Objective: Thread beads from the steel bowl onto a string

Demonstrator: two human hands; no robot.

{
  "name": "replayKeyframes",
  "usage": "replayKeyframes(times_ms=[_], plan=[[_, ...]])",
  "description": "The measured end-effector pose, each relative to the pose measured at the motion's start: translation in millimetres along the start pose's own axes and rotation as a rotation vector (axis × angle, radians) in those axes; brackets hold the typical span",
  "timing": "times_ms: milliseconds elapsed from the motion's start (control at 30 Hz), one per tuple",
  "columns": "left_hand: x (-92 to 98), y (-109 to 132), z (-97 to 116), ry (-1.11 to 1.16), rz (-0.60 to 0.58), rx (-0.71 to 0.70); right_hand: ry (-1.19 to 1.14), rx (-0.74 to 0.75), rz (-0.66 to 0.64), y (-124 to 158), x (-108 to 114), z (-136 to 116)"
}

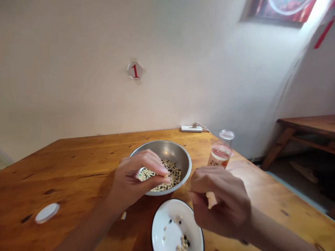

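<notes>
1. Step in hand, my call: picking by fingertip from mixed pale & dark beans [167, 177] in a stainless steel bowl [180, 153], set on a wooden table [78, 164].
2. My L hand [138, 177] over the bowl, fingers bunched in a narrow pinch. Thumb & index tips closed on what looks like a pale bean [165, 176], just above the pile.
3. My R hand [222, 202] hangs just right of the bowl, partly above a white enamel plate [167, 223] w/ dark rim. Thumb & fingers drawn in narrow; can't tell if anything's held, as the fingers hide it.
4. On the plate: a few loose beans [183, 242], pale & black, some cut off by the bottom of the view. Plate sits just in front of the bowl, the two nearly touching.
5. Next move, as I judge it: calls for a tight pinch, lifted clear of the bowl rim, since a bean could easily slip back.
6. Around me: a plastic jar [219, 157], upright w/ printed label, right of the bowl near the table edge; round white lid [47, 213] flat on the table at left; power strip [191, 129] by the wall; "1" sign [135, 70] on the wall; wooden bench [306, 125] beyond the table at right.
</notes>
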State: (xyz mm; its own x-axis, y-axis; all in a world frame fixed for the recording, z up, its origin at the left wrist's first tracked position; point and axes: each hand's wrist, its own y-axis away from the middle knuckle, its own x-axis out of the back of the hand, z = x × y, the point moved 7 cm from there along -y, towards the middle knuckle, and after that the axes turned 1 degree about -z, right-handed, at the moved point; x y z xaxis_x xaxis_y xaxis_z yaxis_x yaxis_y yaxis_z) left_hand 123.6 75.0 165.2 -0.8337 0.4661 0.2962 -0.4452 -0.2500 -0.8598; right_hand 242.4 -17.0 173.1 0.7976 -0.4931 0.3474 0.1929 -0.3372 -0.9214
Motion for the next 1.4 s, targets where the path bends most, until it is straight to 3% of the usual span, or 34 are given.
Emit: replayKeyframes(times_ms=[167, 1400], plan=[[1.5, 0.4, -0.1, -0.021, -0.026, -0.042, 0.003, -0.023, -0.001, 4.6, -2.6, 5.0], [-0.2, -0.6, -0.1, 0.025, -0.040, 0.040, -0.014, -0.008, -0.042, -1.9, -0.6, 1.9]])
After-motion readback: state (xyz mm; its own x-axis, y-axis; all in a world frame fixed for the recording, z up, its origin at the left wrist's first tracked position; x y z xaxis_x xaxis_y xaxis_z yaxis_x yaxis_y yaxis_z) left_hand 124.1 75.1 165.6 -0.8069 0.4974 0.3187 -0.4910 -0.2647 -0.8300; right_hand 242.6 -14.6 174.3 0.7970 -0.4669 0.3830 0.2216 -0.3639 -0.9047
